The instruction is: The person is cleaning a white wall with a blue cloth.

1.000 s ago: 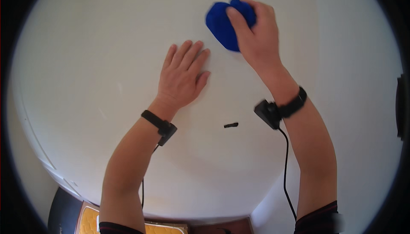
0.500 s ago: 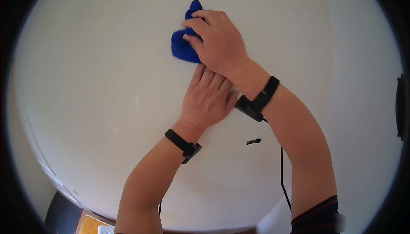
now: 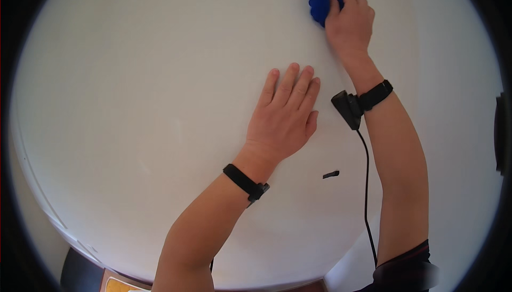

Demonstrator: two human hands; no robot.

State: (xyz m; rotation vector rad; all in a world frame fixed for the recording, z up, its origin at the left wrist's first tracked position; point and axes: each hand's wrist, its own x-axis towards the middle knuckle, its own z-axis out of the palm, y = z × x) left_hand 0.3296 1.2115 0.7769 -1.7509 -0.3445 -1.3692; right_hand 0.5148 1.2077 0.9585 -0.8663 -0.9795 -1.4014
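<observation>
Your right hand [image 3: 349,23] has its grip around a blue cloth [image 3: 320,4] toward the white wall's [image 3: 133,105] right edge; your left hand [image 3: 282,116] lies flat, spread wide.

I faced a broad, plain off-white wall [image 3: 133,79] that filled most of my view. To my right, a faint line divided it from a cooler, bluish-white wall [image 3: 458,148]. A thin pale trim [image 3: 53,221] curved along the lower left. In the bottom left corner sat a dark rounded shape [image 3: 80,272], beside a brown-framed yellow-orange surface [image 3: 118,285]. The light was soft, leaving the main wall dimmer toward the top.
</observation>
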